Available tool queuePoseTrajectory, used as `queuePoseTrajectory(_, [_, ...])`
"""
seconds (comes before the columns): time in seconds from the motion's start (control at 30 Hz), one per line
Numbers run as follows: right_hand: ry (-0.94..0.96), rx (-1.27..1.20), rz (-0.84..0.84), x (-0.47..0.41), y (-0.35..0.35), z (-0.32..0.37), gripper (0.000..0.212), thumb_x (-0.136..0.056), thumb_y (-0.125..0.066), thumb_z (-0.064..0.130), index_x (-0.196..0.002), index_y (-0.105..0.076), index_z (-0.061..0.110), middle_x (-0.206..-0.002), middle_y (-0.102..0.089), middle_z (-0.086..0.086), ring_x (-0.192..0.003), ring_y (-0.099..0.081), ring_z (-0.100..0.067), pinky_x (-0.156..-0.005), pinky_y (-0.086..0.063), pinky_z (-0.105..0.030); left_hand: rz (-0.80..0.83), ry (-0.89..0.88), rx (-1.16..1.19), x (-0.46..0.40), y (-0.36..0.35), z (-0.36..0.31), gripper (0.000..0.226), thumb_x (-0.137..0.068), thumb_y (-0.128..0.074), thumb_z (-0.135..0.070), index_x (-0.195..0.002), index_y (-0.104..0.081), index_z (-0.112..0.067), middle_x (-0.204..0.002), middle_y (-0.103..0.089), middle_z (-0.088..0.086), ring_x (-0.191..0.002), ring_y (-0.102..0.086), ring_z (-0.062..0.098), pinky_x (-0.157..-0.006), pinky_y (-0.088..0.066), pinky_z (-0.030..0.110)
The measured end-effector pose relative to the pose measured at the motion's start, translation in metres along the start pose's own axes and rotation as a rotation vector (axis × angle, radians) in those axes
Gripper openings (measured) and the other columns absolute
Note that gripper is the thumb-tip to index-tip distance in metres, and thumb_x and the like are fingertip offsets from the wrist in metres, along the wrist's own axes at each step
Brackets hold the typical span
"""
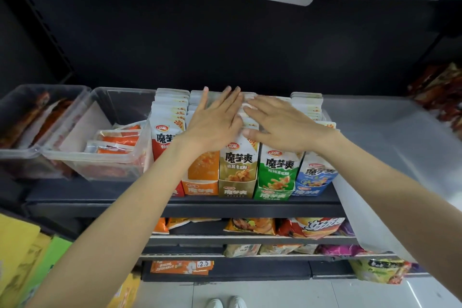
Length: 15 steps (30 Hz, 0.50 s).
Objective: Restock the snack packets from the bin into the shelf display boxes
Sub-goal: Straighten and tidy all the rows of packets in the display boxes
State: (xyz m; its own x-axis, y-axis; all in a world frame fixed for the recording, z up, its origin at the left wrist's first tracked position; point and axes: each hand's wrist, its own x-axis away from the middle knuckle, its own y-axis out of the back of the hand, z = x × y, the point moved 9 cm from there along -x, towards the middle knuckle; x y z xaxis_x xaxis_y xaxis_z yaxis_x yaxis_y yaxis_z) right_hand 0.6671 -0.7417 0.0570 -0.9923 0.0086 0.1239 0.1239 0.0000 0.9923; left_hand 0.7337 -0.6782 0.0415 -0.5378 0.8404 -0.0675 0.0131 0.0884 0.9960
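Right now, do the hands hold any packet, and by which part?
Nothing is held. The left hand and right hand lie flat on the packets' tops.

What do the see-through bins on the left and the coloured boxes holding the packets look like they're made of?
The bins look like clear rigid plastic: you see the packets through their glossy walls. The display boxes seem to be printed cardboard, with thin, cut, folded front edges. The packets look like glossy plastic film, though that is less sure.
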Motion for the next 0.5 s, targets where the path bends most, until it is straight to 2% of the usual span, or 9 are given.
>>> queuePoseTrajectory(0.07, [0.003,-0.06,-0.051,-0.003,0.009,-0.009,0.074,-0.091,-0.038,0.061,-0.148,-0.022,0.018,-0.159,-0.008,-0.002,-0.146,0.003,-0.016,-0.119,-0.002,-0.036,0.009,0.004,-0.033,-0.009,0.0,0.005,0.055,-0.102,-0.01,-0.036,-0.151,0.005,-0.016,-0.159,0.01,-0.003,-0.145,0.013,0.008,-0.114,0.018,0.044])
queuePoseTrajectory(0.13, [-0.014,-0.15,-0.074,-0.005,0.015,-0.019,0.083,-0.081,-0.054,0.065,-0.145,-0.025,0.02,-0.158,-0.008,-0.003,-0.145,0.003,-0.017,-0.117,-0.003,-0.036,0.026,-0.007,-0.031,-0.018,0.0,0.008,0.056,-0.102,-0.011,-0.036,-0.152,0.004,-0.014,-0.16,0.007,-0.001,-0.145,0.009,0.01,-0.114,0.017,0.046])
queuePoseTrajectory(0.2, [-0.035,-0.174,-0.065,-0.014,0.02,-0.029,0.098,-0.071,-0.063,0.068,-0.145,-0.023,0.018,-0.156,-0.015,-0.004,-0.144,-0.006,-0.018,-0.115,-0.008,-0.035,0.023,-0.022,-0.018,-0.026,0.002,0.011,0.056,-0.102,-0.015,-0.037,-0.152,-0.003,-0.013,-0.16,-0.005,0.002,-0.146,-0.002,0.013,-0.114,0.015,0.051])
queuePoseTrajectory(0.27, [-0.042,-0.154,-0.034,-0.026,0.021,-0.037,0.101,-0.067,-0.067,0.068,-0.144,-0.025,0.02,-0.149,-0.03,-0.003,-0.138,-0.021,-0.021,-0.111,-0.016,-0.037,-0.01,-0.045,-0.025,-0.033,0.006,0.012,0.055,-0.102,-0.021,-0.037,-0.151,-0.012,-0.013,-0.155,-0.021,0.004,-0.143,-0.014,0.019,-0.115,0.011,0.052])
queuePoseTrajectory(0.33, [-0.034,-0.166,-0.06,-0.038,0.022,-0.042,0.089,-0.066,-0.069,0.067,-0.136,-0.036,0.023,-0.134,-0.046,0.001,-0.128,-0.031,-0.019,-0.103,-0.023,-0.038,-0.048,-0.072,-0.038,-0.038,0.007,0.012,0.053,-0.101,-0.027,-0.037,-0.149,-0.023,-0.015,-0.148,-0.033,0.006,-0.138,-0.024,0.023,-0.116,0.004,0.048])
queuePoseTrajectory(0.4, [-0.022,-0.222,-0.101,-0.047,0.022,-0.046,0.075,-0.067,-0.071,0.063,-0.125,-0.043,0.024,-0.12,-0.054,0.005,-0.118,-0.038,-0.016,-0.094,-0.025,-0.034,-0.099,-0.088,-0.015,-0.042,0.009,0.013,0.048,-0.101,-0.032,-0.037,-0.144,-0.034,-0.016,-0.141,-0.041,0.007,-0.132,-0.033,0.026,-0.116,-0.008,0.043])
queuePoseTrajectory(0.5, [-0.016,-0.331,-0.133,-0.054,0.023,-0.051,0.057,-0.07,-0.074,0.054,-0.113,-0.051,0.025,-0.108,-0.059,0.008,-0.107,-0.047,-0.012,-0.094,-0.03,-0.034,-0.157,-0.099,0.109,-0.047,0.017,0.016,0.043,-0.098,-0.04,-0.041,-0.132,-0.051,-0.017,-0.127,-0.055,0.007,-0.121,-0.047,0.027,-0.102,-0.03,0.036])
